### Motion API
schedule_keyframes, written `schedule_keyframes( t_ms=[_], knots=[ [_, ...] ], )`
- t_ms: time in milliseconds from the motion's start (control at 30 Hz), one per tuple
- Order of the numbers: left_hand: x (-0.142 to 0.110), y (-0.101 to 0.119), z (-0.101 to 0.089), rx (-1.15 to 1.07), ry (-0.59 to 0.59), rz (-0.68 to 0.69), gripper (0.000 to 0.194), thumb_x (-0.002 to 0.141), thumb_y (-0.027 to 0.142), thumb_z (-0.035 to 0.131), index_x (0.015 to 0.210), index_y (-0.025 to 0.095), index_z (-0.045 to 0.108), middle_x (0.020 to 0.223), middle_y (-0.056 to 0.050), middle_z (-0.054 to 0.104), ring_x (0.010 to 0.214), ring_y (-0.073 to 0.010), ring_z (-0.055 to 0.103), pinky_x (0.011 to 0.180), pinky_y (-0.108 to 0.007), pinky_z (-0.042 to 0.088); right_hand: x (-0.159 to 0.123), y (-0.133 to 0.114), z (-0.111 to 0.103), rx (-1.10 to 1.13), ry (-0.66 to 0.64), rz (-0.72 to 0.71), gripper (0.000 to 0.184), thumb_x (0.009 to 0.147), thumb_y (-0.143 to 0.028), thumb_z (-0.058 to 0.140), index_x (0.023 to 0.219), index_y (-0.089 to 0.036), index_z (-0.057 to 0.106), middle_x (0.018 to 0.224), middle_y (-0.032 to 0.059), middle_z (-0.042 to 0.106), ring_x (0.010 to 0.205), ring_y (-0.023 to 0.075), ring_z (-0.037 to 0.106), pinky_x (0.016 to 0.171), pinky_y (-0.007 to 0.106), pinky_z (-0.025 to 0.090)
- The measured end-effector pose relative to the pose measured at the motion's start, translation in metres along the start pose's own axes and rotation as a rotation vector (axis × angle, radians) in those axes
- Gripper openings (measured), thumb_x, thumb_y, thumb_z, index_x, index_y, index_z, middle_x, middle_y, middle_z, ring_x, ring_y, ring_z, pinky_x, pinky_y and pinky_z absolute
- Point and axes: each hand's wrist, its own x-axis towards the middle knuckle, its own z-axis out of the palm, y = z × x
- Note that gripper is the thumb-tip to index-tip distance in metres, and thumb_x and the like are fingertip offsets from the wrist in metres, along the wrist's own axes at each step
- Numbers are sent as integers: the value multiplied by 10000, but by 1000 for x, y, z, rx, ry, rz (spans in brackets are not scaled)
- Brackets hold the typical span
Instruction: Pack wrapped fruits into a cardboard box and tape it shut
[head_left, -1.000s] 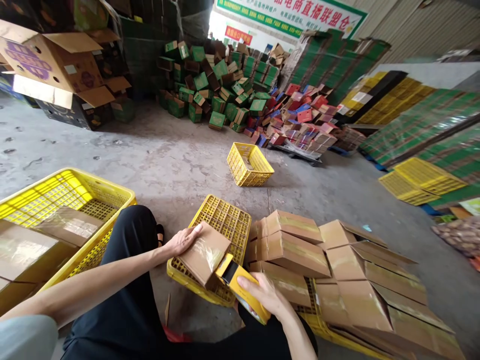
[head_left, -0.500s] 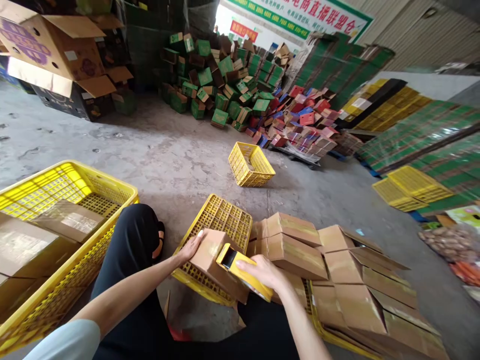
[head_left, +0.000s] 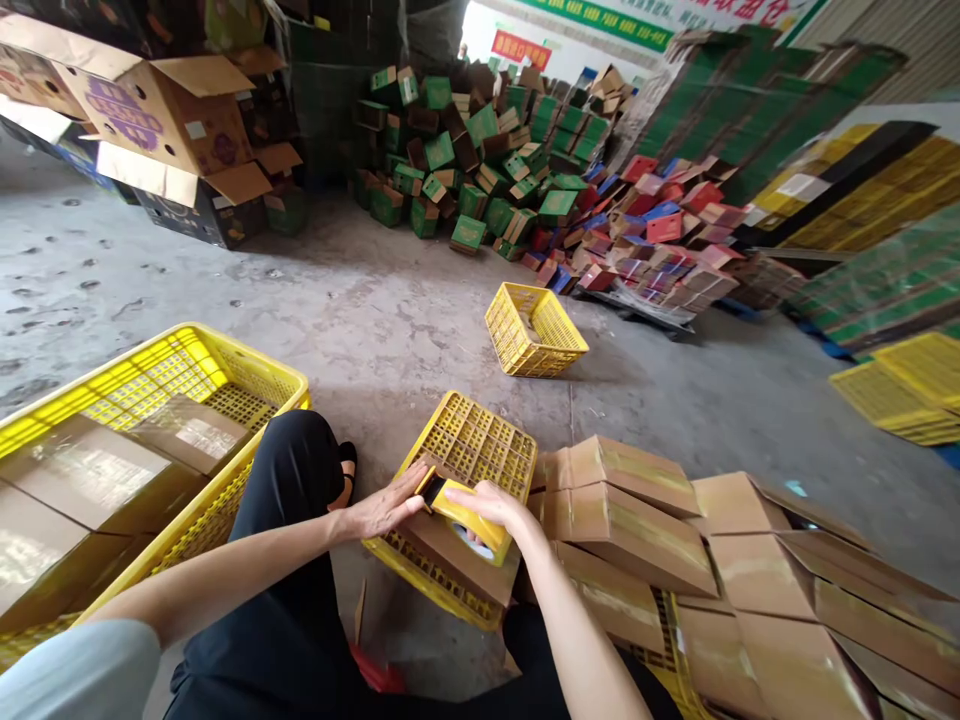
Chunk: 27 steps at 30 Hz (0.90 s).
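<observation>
In the head view a cardboard box (head_left: 459, 556) lies on an upturned yellow plastic crate (head_left: 484, 432) between my knees. My right hand (head_left: 491, 508) is wrapped round a yellow tape dispenser (head_left: 459, 500), which rests on the box's top with its black front end toward my left hand. Flat on the near-left end of the box, my left hand (head_left: 386, 503) has its fingers stretched out beside the dispenser's front. The tape roll shows partly through the dispenser's side, and the dispenser and hands cover much of the box top.
At left stands a large yellow crate (head_left: 296, 385) holding taped boxes (head_left: 82, 465). Several more cardboard boxes (head_left: 622, 510) are stacked at right. Another yellow crate (head_left: 536, 335) sits on the floor ahead. Piles of green cartons (head_left: 469, 232) and red cartons (head_left: 664, 228) lie farther back.
My right hand has brought the tape dispenser to the left across the box top. My left hand has gone from gripping the box's side to lying flat on it. The view has shifted left.
</observation>
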Motion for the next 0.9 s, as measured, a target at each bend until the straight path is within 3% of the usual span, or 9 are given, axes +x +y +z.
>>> schedule_keyframes(
  t_ms=[133, 233, 467, 900],
  knots=[
    [-20, -27, 16, 172, -40, 103, 878, 1059, 679, 341, 1697, 233, -66, 1768, -137, 19, 1631, -324, 11, 1311, -519, 172, 6, -4, 3, -12, 5, 41, 462, 948, -563, 628, 743, -150, 660, 537, 86, 686, 543, 241, 721, 607, 353, 639],
    [-19, -37, 19, 309, -51, 156, 1004, 1004, 752, 405, 1682, 257, -147, 1766, -145, -21, 1626, -371, 55, 1304, -535, 187, 9, -2, 4, -23, 15, 66, 461, 958, -546, 619, 739, -142, 664, 552, 105, 691, 551, 249, 725, 595, 355, 645],
    [-11, -33, 17, 520, -82, 91, 1184, 880, 895, 435, 1668, 269, -188, 1758, -161, 85, 1600, -403, 197, 1271, -585, 194, 11, 7, 6, -44, 50, 48, 488, 948, -568, 612, 712, -144, 667, 565, 113, 695, 499, 230, 691, 504, 318, 604],
    [-8, -37, 20, 611, -102, 108, 1195, 891, 902, 391, 1654, 222, -229, 1746, -198, 103, 1602, -386, 205, 1276, -565, 164, -4, 29, 4, -30, 52, 1, 481, 972, -556, 582, 724, -152, 665, 532, 71, 675, 448, 183, 655, 469, 254, 557]
  ],
)
